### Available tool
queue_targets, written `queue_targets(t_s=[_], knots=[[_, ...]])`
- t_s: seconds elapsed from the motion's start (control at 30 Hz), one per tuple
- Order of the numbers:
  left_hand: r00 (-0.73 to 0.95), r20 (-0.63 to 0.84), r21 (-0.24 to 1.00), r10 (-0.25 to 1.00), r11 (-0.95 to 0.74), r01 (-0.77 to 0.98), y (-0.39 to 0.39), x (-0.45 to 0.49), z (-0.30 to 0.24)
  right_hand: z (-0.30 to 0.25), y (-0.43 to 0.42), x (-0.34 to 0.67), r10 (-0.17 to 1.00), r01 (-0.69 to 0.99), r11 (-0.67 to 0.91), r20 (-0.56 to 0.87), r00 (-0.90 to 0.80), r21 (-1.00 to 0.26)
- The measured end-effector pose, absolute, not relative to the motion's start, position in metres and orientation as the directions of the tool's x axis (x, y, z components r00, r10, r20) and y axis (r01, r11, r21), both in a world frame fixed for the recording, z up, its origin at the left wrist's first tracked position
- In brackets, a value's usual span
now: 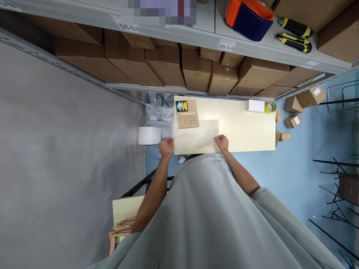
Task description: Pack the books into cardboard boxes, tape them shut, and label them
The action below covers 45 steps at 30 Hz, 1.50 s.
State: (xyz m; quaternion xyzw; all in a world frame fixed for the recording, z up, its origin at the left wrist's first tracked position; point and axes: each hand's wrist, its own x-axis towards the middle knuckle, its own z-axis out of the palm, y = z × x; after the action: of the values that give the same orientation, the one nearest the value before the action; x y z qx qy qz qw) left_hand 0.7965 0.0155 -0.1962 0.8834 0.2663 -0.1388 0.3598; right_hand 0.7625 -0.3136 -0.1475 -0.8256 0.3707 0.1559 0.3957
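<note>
A translucent plastic sheet (209, 133) lies spread over the near left part of the pale yellow table (246, 134). My left hand (166, 145) is closed at the sheet's left side, by the table's left edge. At the sheet's near right corner, my right hand (222, 143) pinches it between thumb and fingers. Beyond the sheet lies a brown booklet (187, 118) with Chinese print and coloured half-circles on its cover. The booklet's near edge meets the sheet, and neither hand touches it.
A white roll (149, 135) and crumpled grey plastic bags (160, 108) are beside the table's left end. At its far right are a white box (254, 105) and a tape roll (270, 107). Shelves with cardboard boxes (196, 73) overhang the far side; cutters (294, 42) lie above.
</note>
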Motion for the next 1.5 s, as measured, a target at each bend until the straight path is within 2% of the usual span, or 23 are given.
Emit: queue_targets(t_s=[0.2, 0.37, 0.5, 0.7, 0.83, 1.0, 1.27, 1.5], knots=[[0.824, -0.432, 0.568, 0.368, -0.599, 0.565, 0.041, 0.783, -0.165, -0.101, -0.309, 0.740, -0.383, -0.644, -0.382, -0.520, 0.763, -0.663], [0.845, -0.391, 0.676, 0.364, -0.510, 0.532, 0.051, 0.765, -0.129, -0.062, -0.308, 0.728, -0.355, -0.555, -0.304, -0.449, 0.820, -0.774], [0.854, -0.402, 0.759, 0.330, -0.402, 0.512, 0.034, 0.762, -0.100, -0.041, -0.320, 0.725, -0.391, -0.535, -0.278, -0.415, 0.822, -0.798], [0.894, -0.434, 0.858, 0.113, -0.250, 0.448, -0.035, 0.771, -0.065, -0.022, -0.369, 0.710, -0.507, -0.519, -0.279, -0.335, 0.794, -0.808], [0.891, -0.454, 0.883, -0.015, -0.138, 0.448, -0.084, 0.777, -0.043, -0.008, -0.407, 0.698, -0.584, -0.525, -0.314, -0.275, 0.763, -0.791], [0.887, -0.449, 0.894, -0.111, -0.065, 0.444, -0.125, 0.783, -0.010, 0.012, -0.447, 0.691, -0.656, -0.557, -0.357, -0.223, 0.721, -0.750], [0.869, -0.454, 0.890, -0.197, -0.053, 0.453, -0.184, 0.786, 0.030, 0.028, -0.516, 0.684, -0.697, -0.530, -0.325, -0.180, 0.694, -0.783], [0.860, -0.478, 0.878, -0.180, -0.065, 0.474, -0.239, 0.785, 0.000, 0.003, -0.583, 0.681, -0.705, -0.547, -0.347, -0.172, 0.688, -0.762]])
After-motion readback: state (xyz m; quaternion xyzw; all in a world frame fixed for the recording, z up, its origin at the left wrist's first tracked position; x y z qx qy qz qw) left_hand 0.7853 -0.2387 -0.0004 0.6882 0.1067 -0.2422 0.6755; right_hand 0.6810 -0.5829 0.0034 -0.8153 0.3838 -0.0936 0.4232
